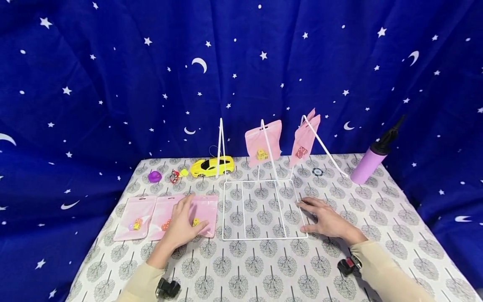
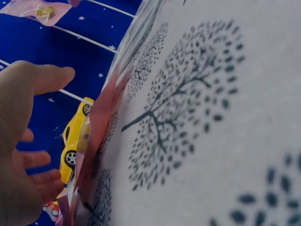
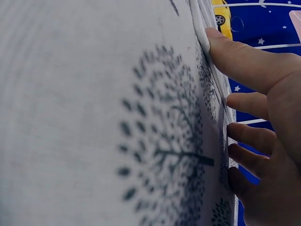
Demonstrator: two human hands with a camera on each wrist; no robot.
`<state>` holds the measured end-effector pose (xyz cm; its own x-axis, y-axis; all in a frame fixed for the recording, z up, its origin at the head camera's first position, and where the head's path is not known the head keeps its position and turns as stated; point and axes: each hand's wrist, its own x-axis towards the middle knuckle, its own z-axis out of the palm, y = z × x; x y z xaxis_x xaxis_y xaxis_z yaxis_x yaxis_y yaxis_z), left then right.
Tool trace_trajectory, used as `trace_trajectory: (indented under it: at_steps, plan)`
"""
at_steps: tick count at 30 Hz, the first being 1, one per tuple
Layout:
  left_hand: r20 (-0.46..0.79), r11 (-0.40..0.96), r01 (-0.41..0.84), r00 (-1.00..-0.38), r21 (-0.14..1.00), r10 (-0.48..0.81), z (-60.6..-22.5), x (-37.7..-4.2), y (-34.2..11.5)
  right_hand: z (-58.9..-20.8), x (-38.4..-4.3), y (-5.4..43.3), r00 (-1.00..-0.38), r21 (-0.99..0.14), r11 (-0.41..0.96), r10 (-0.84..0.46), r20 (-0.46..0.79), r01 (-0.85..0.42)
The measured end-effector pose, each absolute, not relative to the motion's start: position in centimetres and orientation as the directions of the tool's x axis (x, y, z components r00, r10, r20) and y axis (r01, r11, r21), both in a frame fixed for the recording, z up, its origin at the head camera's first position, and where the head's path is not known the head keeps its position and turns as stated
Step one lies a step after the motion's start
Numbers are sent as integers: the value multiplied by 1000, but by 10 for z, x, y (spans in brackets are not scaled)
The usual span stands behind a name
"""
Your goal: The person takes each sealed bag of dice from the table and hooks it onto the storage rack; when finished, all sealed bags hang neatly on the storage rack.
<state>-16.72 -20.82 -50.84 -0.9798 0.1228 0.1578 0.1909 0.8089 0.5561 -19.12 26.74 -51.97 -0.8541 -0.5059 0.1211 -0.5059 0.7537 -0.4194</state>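
Observation:
My left hand (image 1: 182, 226), thumb and fingers spread, is over the pink zip bags on the left of the table. Partly covered by it are the middle bag (image 1: 160, 206) and the right bag (image 1: 212, 209), which shows yellow dice (image 1: 195, 221). The left bag (image 1: 130, 209) lies in full sight with small dice inside. My right hand (image 1: 327, 219) rests at the right side of a white wire rack (image 1: 264, 239), thumb tip (image 3: 212, 37) against the wire and fingers loosely bent. Two pink bags hang on the rack's hooks, one with yellow dice (image 1: 262, 154), the other with red dice (image 1: 301, 152).
Behind the bags are a purple toy (image 1: 154, 176), a small red and yellow toy (image 1: 175, 176) and a yellow toy car (image 1: 205, 167). A round chip (image 1: 318, 172) lies right of the rack. A purple hand pump (image 1: 369, 165) stands at the back right, before a blue starry curtain (image 1: 241, 63).

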Motion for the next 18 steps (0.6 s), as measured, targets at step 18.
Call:
trace_trajectory:
  at_steps: [18]
  plan:
    - [5,847,-27,-999,531,-35,-509,-166,-213,-518,-190,266,-863,-421,765,-495,101,-488]
